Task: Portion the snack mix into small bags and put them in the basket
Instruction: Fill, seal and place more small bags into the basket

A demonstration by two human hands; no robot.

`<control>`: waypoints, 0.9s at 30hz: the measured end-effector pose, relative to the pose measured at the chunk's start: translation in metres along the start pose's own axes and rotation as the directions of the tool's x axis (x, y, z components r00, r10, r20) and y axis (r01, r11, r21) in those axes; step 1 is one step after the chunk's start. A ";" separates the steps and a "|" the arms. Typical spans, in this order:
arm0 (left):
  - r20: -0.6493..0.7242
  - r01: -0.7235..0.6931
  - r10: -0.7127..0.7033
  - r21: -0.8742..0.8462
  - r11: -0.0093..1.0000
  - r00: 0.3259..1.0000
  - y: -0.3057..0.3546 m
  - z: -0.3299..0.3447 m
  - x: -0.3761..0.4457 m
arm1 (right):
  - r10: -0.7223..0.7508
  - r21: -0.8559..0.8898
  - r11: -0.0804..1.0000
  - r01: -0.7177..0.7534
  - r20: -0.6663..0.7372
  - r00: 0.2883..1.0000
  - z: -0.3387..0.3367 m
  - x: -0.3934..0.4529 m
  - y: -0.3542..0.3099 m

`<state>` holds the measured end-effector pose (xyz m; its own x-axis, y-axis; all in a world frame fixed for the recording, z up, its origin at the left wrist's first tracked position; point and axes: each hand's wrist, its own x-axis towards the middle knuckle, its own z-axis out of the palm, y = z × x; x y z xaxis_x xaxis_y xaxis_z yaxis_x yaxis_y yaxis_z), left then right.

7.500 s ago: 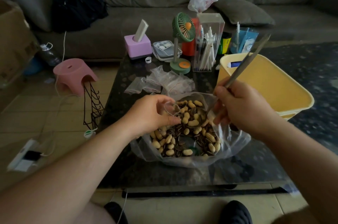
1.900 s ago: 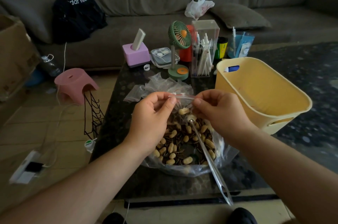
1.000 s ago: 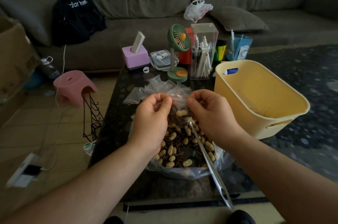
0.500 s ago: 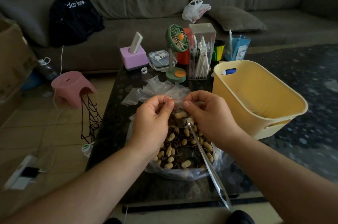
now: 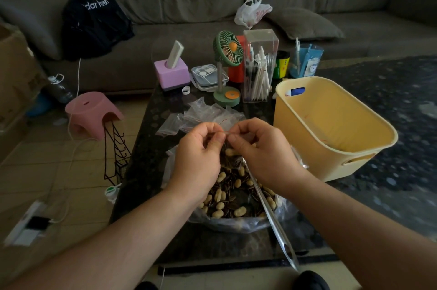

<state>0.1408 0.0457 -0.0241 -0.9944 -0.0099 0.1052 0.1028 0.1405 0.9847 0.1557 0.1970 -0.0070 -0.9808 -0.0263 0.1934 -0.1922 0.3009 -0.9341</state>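
Note:
Over the dark table, a small clear bag (image 5: pixel 229 150) with peanuts and seeds in it hangs between my two hands. My left hand (image 5: pixel 197 159) and my right hand (image 5: pixel 259 152) both pinch its red-lined top edge, thumbs almost touching. Long metal tongs (image 5: pixel 269 216) stick out from under my right hand toward me. Below lies the big open plastic bag of snack mix (image 5: pixel 236 197), peanuts and dark sunflower seeds. The yellow basket (image 5: pixel 369 129) stands to the right, close to my right hand. A loose pile of empty small bags (image 5: pixel 201 116) lies just beyond my hands.
At the table's far end stand a green desk fan (image 5: pixel 227 67), a clear pen holder (image 5: pixel 259 65), a purple tissue box (image 5: pixel 171 73) and a flat clear case (image 5: pixel 208 75). A sofa runs behind. A pink stool (image 5: pixel 92 112) and black wire rack (image 5: pixel 115 152) stand left.
My hands have slid closer together along the small bag's top edge. Earlier, my right hand worked the tongs in the snack mix while my left held the bag open.

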 end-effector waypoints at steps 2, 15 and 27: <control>0.017 -0.001 0.001 0.010 1.000 1.000 0.000 0.000 -0.001 | -0.027 -0.056 0.998 0.027 -0.015 1.000 0.000 0.000 0.000; 0.033 0.011 -0.012 0.009 1.000 0.999 0.003 -0.006 0.003 | -0.063 -0.173 0.983 0.056 -0.039 0.997 -0.009 0.002 -0.001; 0.140 0.100 -0.091 -0.062 0.993 0.986 0.004 -0.018 0.015 | 0.036 -0.161 0.986 -0.035 0.002 0.999 -0.024 0.006 -0.008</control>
<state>0.1270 0.0287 -0.0161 -0.9933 0.1159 -0.0049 0.0040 0.0767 0.9970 0.1521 0.2173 0.0094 -0.9871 -0.0176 0.1592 -0.1499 0.4513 -0.8797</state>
